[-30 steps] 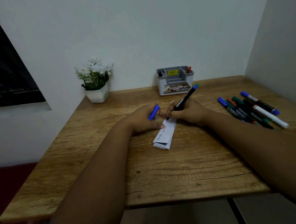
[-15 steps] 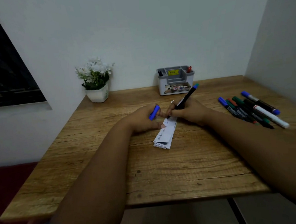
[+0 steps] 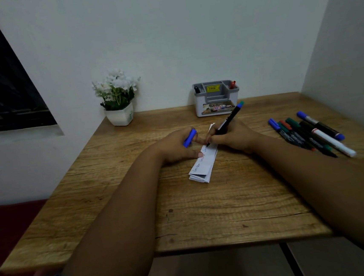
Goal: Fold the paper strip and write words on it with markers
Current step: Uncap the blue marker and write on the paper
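A wooden table [image 3: 228,211] fills the view, set into a corner of pale walls. Two bare forearms reach in from the bottom edge towards its middle. At the table's 11 o'clock stands a white pot of white flowers [image 3: 118,97], and at 12 o'clock a grey desk organiser [image 3: 216,97] against the wall. At 2 o'clock a row of capped markers [image 3: 310,136] lies side by side, blue, red, green and black. At the centre lies a folded white paper strip [image 3: 203,164], angled from 7 to 1 o'clock, with handwritten words along it. The right hand [image 3: 232,138] grips a black marker [image 3: 226,123], its tip touching the strip's far half. The left hand [image 3: 177,145] pinches a blue marker cap [image 3: 189,138] between curled fingers, and its fingertips press the strip's left edge.
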